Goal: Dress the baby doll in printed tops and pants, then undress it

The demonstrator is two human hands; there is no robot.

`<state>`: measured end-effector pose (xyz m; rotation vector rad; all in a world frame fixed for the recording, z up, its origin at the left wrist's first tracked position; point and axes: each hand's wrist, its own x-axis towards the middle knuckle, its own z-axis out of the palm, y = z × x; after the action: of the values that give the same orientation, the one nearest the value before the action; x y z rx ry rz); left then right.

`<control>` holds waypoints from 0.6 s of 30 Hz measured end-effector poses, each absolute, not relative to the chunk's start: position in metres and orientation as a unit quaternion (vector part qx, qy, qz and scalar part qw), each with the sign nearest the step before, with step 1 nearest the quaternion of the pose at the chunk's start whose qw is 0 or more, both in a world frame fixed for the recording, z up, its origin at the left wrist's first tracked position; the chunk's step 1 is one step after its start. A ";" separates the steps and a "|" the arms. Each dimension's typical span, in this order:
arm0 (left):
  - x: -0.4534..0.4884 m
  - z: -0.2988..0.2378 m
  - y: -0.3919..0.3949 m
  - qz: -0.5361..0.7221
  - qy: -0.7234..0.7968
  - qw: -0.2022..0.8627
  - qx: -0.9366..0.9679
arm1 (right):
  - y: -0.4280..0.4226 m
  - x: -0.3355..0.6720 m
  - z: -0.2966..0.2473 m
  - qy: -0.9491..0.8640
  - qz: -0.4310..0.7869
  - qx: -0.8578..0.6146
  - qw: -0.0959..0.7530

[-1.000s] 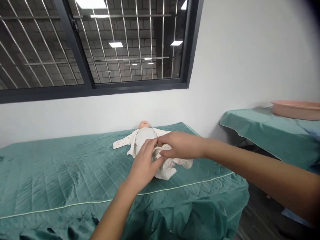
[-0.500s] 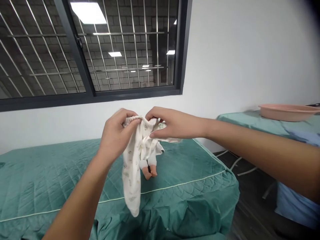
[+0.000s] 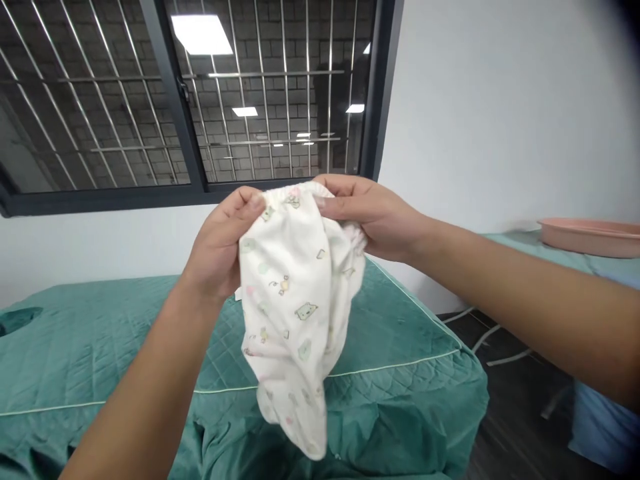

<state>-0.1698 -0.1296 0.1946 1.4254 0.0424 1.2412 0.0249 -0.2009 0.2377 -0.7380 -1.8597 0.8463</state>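
White baby pants (image 3: pixel 287 287) with small cartoon animal prints hang in front of me, held up by the gathered elastic waistband. My left hand (image 3: pixel 217 243) pinches the left end of the waistband between thumb and fingers. At the other end, my right hand (image 3: pixel 375 217) grips the band, with some bunched cloth beneath its fingers. The legs dangle loosely over the edge of the green quilted bed (image 3: pixel 410 327). The doll on the bed is hidden behind the cloth, except perhaps for a scrap of white at the left.
A dark-framed window (image 3: pixel 200 153) with metal bars is set in the white wall behind the bed. To the right stands another green-covered surface with a pink basin (image 3: pixel 590 237) on it. Blue cloth (image 3: pixel 605 427) hangs low at the right. A hole (image 3: pixel 20 320) shows in the bed's left end.
The pants have been raised and spread out by the waistband, where before they were bunched up. They now cover the doll, whose legs were visible. My right hand has shifted up and right.
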 end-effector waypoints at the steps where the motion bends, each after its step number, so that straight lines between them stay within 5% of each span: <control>1: -0.172 0.194 -0.126 0.532 -0.002 0.604 0.594 | -0.199 0.025 0.237 -0.750 0.358 -0.307 0.463; 5: -0.176 0.188 -0.114 0.518 0.000 0.606 0.603 | -0.190 0.023 0.228 -0.743 0.366 -0.332 0.451; 13: -0.164 0.169 -0.121 0.421 0.175 0.404 0.793 | -0.171 0.024 0.206 -0.754 0.299 -0.376 0.448; 18: -0.160 0.139 -0.094 0.510 0.164 0.491 0.687 | -0.157 0.054 0.181 -0.779 0.404 -0.404 0.260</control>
<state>-0.1596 -0.0945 0.1393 1.6683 0.3983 1.2394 0.0540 -0.1566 0.1814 -1.0934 -2.1084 1.0933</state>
